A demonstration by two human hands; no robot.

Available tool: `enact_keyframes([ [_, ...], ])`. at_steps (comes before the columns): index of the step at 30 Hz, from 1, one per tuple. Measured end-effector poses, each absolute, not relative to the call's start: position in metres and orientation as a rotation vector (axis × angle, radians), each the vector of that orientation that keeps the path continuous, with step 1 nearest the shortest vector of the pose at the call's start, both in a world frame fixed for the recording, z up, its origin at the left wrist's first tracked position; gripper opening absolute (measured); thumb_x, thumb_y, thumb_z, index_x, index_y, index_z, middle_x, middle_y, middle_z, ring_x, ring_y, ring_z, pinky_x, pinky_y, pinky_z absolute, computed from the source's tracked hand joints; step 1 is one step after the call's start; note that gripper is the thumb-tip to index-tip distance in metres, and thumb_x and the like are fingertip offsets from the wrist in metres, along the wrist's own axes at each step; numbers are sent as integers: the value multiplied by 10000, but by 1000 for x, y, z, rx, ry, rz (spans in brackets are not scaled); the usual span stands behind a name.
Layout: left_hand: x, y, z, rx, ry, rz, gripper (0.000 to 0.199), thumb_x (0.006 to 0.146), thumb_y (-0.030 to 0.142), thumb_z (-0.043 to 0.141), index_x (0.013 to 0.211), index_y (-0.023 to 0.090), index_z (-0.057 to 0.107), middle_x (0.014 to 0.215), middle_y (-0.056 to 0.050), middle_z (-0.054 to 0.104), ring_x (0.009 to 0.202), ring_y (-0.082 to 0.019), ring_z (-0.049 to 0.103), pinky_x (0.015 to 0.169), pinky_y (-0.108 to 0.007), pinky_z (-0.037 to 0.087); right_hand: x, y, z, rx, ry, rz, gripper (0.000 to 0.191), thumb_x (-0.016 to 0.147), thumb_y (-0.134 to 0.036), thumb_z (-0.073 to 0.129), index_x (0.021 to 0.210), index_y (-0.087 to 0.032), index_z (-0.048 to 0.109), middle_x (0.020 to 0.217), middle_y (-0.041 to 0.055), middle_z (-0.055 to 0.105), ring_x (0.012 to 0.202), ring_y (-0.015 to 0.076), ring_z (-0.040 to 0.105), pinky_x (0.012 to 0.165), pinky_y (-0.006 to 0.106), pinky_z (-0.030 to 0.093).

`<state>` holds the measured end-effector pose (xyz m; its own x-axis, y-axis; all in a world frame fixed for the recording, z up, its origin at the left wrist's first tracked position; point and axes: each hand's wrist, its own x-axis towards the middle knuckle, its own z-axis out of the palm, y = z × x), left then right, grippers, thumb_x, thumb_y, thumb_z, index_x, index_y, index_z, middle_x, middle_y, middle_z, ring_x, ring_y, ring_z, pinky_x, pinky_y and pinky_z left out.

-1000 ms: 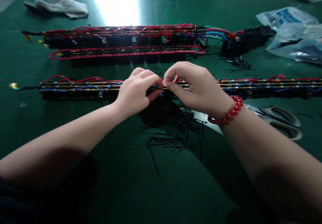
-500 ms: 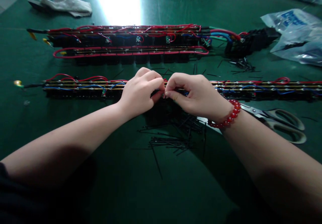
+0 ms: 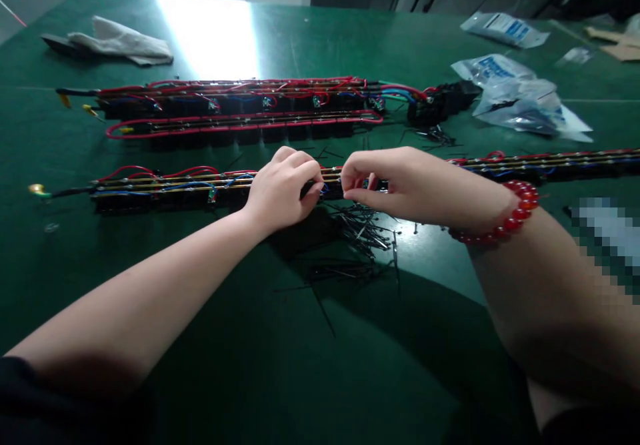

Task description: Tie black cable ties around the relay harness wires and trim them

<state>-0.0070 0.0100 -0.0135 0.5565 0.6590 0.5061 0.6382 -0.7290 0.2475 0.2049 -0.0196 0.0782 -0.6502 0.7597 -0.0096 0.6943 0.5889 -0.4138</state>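
My left hand [image 3: 286, 190] is closed at the long wired strip [image 3: 177, 183], fingers curled and thumb pressed in; what they grip is hidden. To its right, my right hand [image 3: 395, 181] is pinched in front of the same strip, a small gap from the left. Anything between its fingertips is too small to make out. The strip carries brass-coloured rods, with red and blue wires on a black body. Just below the hands lies a loose pile of thin black cable ties [image 3: 363, 231], with more cable ties [image 3: 340, 270] nearer me.
Beyond lies a second wired assembly [image 3: 240, 101] with a thick cable and black connector [image 3: 443, 101]. Plastic bags [image 3: 520, 98] are at the back right, a whitish cloth [image 3: 117, 48] at the back left. A pixelated patch [image 3: 610, 231] covers something at right.
My right hand has drawn away to the right from my left, which stays at the strip. The view has tilted up, showing the table's far edge. The scissors no longer show.
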Motion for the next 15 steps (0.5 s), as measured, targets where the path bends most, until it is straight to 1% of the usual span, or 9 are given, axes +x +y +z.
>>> enact_keyframes([
  [2, -6, 10, -13, 2678, 1161, 948, 133, 925, 280, 553, 869, 196, 640, 1004, -41, 680, 1004, -226, 536, 843, -370, 489, 210, -21, 69, -1375, -2744, 507, 81, 859, -202, 562, 863, -197, 643, 825, 20, 674, 720, 155, 582, 657, 281, 395],
  [3, -6, 10, -12, 2657, 1177, 949, 131, 926, 283, 561, 862, 198, 637, 998, -36, 681, 1009, -226, 534, 839, -366, 484, 213, -23, 63, -1443, -2760, 447, 94, 854, -194, 558, 865, -196, 652, 849, 31, 682, 743, 168, 596, 669, 288, 405],
  [7, -5, 12, -11, 2645, 1200, 879, 88, 914, 280, 607, 869, 207, 627, 1005, -27, 675, 1016, -230, 524, 815, -358, 471, 222, -35, 42, -1542, -2699, 358, 166, 897, -236, 515, 939, -191, 669, 974, 75, 715, 887, 221, 646, 782, 333, 462],
  [11, -5, 12, -10, 2694, 1187, 835, 52, 917, 257, 598, 903, 209, 612, 1013, -36, 656, 1021, -236, 517, 828, -358, 473, 247, -49, 52, -1779, -2428, 139, 185, 904, -278, 485, 941, -211, 654, 996, 88, 720, 923, 243, 655, 815, 346, 471],
  [13, -4, 11, -10, 2740, 1183, 831, 71, 930, 260, 567, 948, 203, 604, 1029, -49, 644, 1025, -242, 517, 841, -362, 477, 274, -52, 63, -2031, -2313, 55, 184, 896, -302, 499, 969, -221, 646, 999, 81, 721, 913, 246, 654, 789, 345, 464],
  [14, -3, 10, -10, 2757, 1198, 833, 93, 934, 263, 552, 977, 195, 599, 1048, -60, 637, 1027, -245, 519, 851, -366, 478, 290, -52, 67, -2236, -2251, 51, 162, 881, -307, 517, 936, -221, 642, 956, 76, 724, 864, 246, 653, 757, 348, 457],
  [15, -3, 9, -11, 2763, 1227, 841, 119, 937, 265, 539, 1007, 184, 592, 1074, -72, 630, 1030, -248, 523, 863, -371, 479, 309, -52, 70, -2433, -2204, 125, 144, 874, -310, 531, 899, -211, 632, 914, 85, 722, 830, 248, 650, 735, 353, 453],
])
